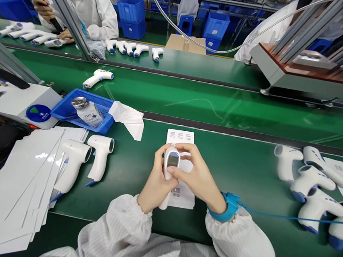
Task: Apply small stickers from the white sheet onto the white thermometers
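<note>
Between both hands is a white infrared thermometer [166,173], its small grey screen facing up toward me. My left hand [157,182] is wrapped round its handle and left side. My right hand [193,168] grips the head from the right, the thumb beside the screen and the fingers at the far end. Under the hands lies a printed white sheet [180,136], partly covered by them. A blue wrist strap [226,207] with a cord circles my right wrist.
Several white thermometers [321,206] lie at the right. Two more, including one thermometer [100,158], rest at the left beside a stack of white sheets [18,183]. A blue tray [107,124] holds a metal-capped bottle [87,111]. Across the green belt [195,100], a co-worker [96,5] handles something.
</note>
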The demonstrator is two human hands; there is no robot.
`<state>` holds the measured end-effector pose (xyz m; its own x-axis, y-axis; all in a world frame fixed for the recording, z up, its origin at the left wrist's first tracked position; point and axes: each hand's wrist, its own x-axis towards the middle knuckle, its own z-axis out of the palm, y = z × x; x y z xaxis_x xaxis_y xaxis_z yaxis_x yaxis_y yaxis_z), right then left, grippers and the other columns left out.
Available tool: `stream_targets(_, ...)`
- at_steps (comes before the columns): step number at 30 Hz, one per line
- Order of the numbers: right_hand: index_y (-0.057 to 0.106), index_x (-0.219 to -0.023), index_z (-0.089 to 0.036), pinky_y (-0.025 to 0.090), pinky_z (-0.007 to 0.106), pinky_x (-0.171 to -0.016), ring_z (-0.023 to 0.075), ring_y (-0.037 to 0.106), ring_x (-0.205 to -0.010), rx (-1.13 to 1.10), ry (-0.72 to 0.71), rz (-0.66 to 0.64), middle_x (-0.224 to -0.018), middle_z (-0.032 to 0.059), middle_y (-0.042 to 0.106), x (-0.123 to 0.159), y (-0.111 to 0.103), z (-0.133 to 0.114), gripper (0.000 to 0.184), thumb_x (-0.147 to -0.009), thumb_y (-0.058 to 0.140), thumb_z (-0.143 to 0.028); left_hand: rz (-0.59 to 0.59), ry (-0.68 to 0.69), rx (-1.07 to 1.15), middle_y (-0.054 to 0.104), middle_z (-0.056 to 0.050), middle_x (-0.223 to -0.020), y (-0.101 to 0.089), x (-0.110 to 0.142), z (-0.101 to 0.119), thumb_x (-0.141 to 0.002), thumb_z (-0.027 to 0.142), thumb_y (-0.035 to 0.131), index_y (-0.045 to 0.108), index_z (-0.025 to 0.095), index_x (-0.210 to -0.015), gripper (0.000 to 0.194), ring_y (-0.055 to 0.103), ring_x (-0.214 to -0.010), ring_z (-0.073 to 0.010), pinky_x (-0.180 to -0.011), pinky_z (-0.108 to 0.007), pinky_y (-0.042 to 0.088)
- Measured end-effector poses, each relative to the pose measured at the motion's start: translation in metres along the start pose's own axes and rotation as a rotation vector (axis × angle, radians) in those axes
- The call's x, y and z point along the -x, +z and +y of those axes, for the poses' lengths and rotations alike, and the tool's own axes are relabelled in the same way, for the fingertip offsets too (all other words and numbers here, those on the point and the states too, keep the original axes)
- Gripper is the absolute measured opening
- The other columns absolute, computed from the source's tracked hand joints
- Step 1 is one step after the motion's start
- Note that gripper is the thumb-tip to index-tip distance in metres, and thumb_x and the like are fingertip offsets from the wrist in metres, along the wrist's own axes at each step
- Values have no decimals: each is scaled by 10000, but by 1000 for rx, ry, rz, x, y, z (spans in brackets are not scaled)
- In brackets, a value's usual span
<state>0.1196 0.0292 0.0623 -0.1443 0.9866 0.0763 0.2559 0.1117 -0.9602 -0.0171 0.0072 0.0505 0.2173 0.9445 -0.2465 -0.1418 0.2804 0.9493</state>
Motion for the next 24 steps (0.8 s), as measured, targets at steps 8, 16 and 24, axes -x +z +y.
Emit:
stream_targets(8, 661, -839, -232, 491, 318, -768, 159, 612, -822, 71, -277, 228, -857, 14, 647, 0, 8, -12, 98, -910, 593, -229, 8, 132, -73, 379, -93, -1476, 7, 11, 7, -730, 22, 515, 261, 285, -1420, 781, 431, -1345, -293, -1042, -450, 467)
stream_targets(16, 461, -1285, -303, 359, 392, -1124, 193, 446, -1309, -185, 76, -87, -1410, 39, 449, 7, 12, -7, 504, -820, 651, -256, 3, 68, 26, 528, -72, -1283, 4, 8, 11, -707, 37, 588, 313, 288, -1377, 767, 592, -1144, -249, -899, -377, 545)
stream_targets(24, 519, -1258, -228, 539, 348, -856, 213, 661, -985, -152, 366, -327, -1086, 58, 674, 6, 9, 14, 421, -873, 538, -397, -84, 117, 113, 425, -142, -1437, -5, -11, -4, -666, 100, 717, -102, 338, -1506, 1197, 577, -1168, -277, -954, -400, 493)
